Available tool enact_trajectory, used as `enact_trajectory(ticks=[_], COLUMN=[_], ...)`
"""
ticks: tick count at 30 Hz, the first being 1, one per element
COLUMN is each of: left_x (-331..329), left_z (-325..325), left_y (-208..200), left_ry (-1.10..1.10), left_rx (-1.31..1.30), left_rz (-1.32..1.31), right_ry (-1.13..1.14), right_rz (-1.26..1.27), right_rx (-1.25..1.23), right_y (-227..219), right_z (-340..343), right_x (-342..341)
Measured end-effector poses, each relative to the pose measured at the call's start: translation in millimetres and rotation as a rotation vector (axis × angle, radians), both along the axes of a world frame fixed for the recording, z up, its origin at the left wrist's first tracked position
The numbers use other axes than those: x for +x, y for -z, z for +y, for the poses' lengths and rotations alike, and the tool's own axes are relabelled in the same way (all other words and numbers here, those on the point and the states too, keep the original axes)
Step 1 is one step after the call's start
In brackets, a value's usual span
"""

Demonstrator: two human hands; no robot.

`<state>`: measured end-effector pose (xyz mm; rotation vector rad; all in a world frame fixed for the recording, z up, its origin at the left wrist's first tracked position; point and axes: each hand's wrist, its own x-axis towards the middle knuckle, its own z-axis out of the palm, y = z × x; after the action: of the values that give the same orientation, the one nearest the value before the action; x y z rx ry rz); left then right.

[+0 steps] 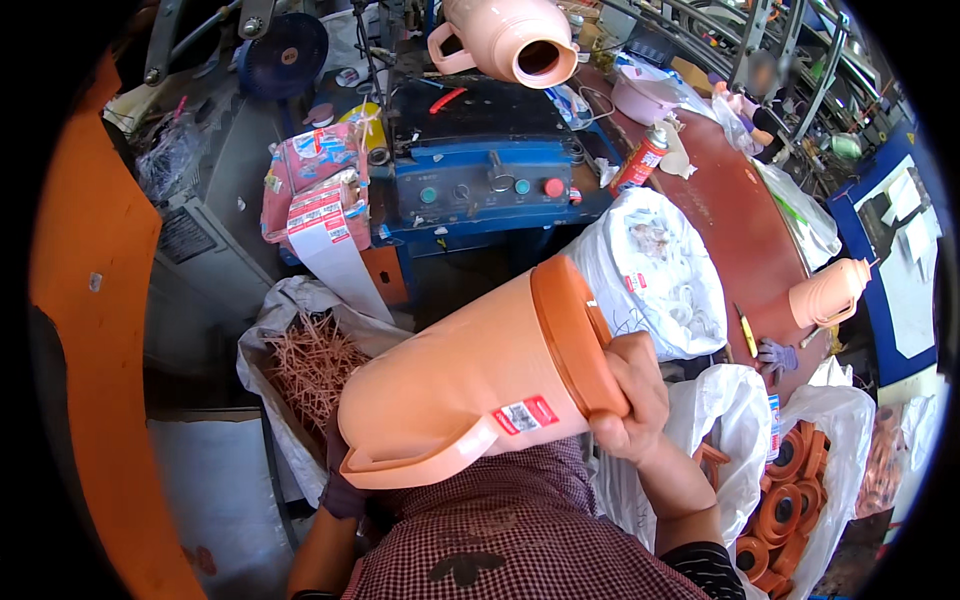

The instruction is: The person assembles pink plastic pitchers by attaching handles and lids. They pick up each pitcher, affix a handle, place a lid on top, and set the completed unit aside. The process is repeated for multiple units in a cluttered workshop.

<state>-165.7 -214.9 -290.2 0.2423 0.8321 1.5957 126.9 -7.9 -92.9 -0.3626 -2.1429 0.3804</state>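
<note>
A peach plastic jug (455, 355) lies tilted across the front of me, its curved handle (430, 462) toward my body. A darker orange round cap (570, 335) covers its wide right end. Over that cap my right hand (635, 395) is closed, bare, with the thumb at the near rim. My left hand (343, 490), in a dark glove, is at the jug's left end; its fingers are mostly hidden behind the jug. Beside the handle a red and white label (525, 414) is stuck on the jug.
Ahead stands a blue machine (470, 185) with buttons; another peach jug (515, 45) hangs above. A roll of labels (320, 215) is at left, above a sack of thin pinkish strips (315, 365). Right are white sacks (650, 270), orange round parts (785, 510) and a red-brown table (740, 220).
</note>
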Motion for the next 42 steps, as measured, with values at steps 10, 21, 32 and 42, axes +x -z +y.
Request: enact_trajectory(ticks=[10, 21, 32, 42], left_x=[-9, 42, 50, 41], left_z=[32, 93, 123, 86], left_y=[-86, -226, -203, -203], left_ry=[-0.378, -0.066, 0.576, -0.105], left_rx=[-0.005, 0.256, 0.319, 0.181], left_rz=[0.543, 1.468, 1.573, 1.350], right_ry=[0.357, 0.510, 1.166, 1.271], right_rz=[0.285, -0.056, -0.703, -0.151], right_rx=[-1.076, -0.941, -0.497, -0.135], right_y=[82, 132, 191, 81], right_z=[39, -31, -78, -17], right_x=[14, 92, 396, 385])
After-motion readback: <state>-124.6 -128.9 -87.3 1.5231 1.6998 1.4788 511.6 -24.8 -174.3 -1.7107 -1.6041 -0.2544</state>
